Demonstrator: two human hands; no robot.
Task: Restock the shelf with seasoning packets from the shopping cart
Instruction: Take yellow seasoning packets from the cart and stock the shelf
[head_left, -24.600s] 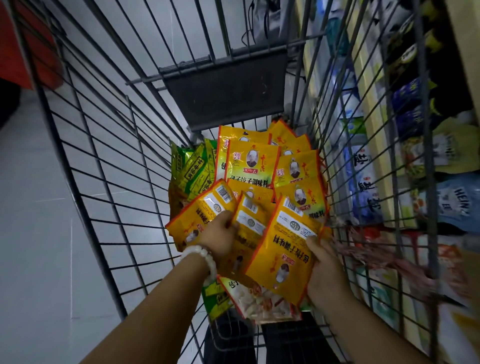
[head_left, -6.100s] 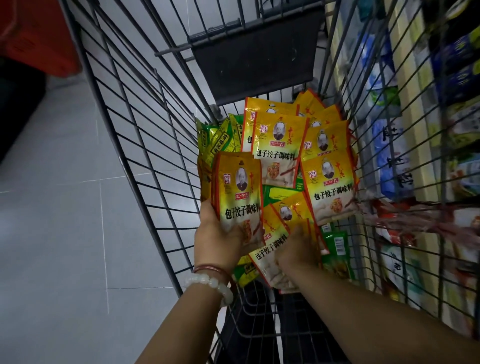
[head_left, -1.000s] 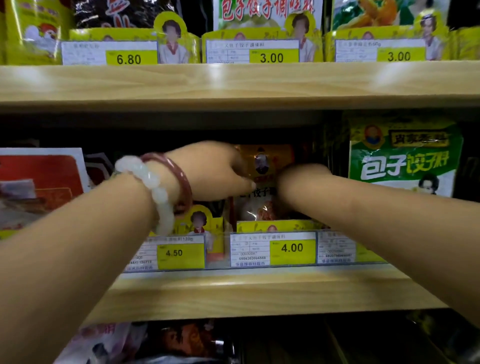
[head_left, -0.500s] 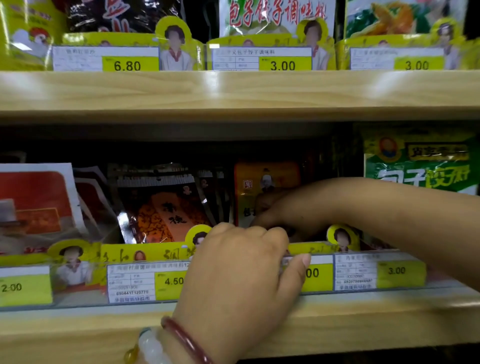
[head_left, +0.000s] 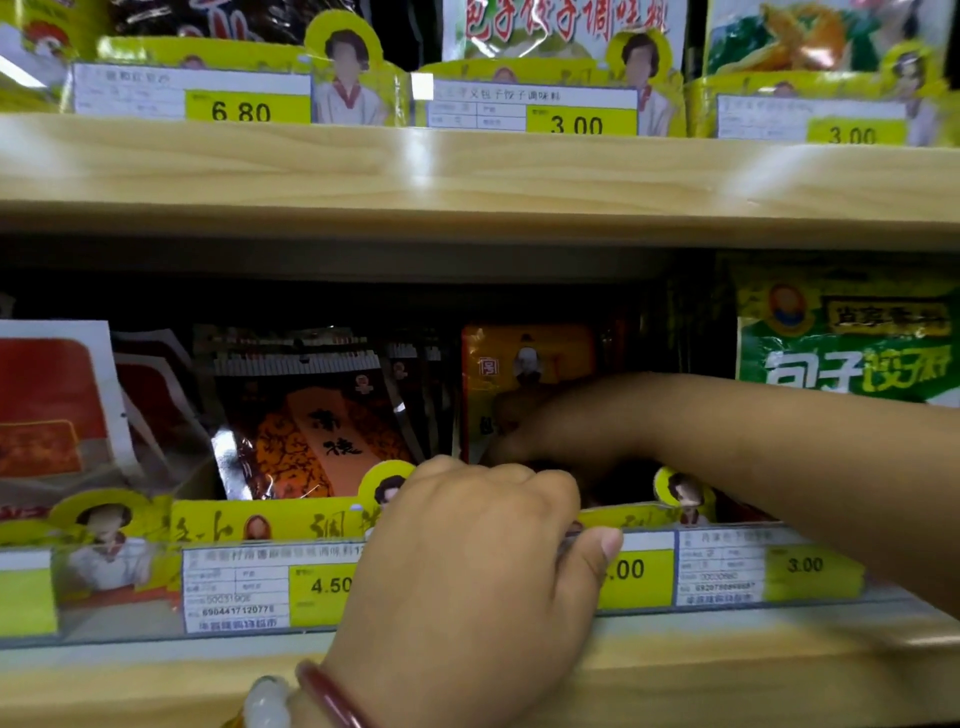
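Observation:
Yellow-orange seasoning packets (head_left: 524, 364) stand upright in a dark slot of the middle shelf (head_left: 156, 680). My right hand (head_left: 550, 426) reaches into that slot and lies against the lower front of the packets; its fingers are in shadow and partly hidden. My left hand (head_left: 467, 561) is at the shelf's front edge, with fingers curled over the top of the yellow price label strip (head_left: 639, 569) and the thumb pressed on its face. The shopping cart is out of view.
Dark brown packets (head_left: 311, 436) stand left of the slot, and red-and-white packets (head_left: 47, 405) further left. A green packet (head_left: 847, 343) stands on the right. The wooden upper shelf (head_left: 467, 171) overhangs closely and carries more packets and price tags.
My left hand came out of the shelf slot and down onto the price label strip. My right hand stays inside at the packets. Before that, both hands were in the cart gathering packets.

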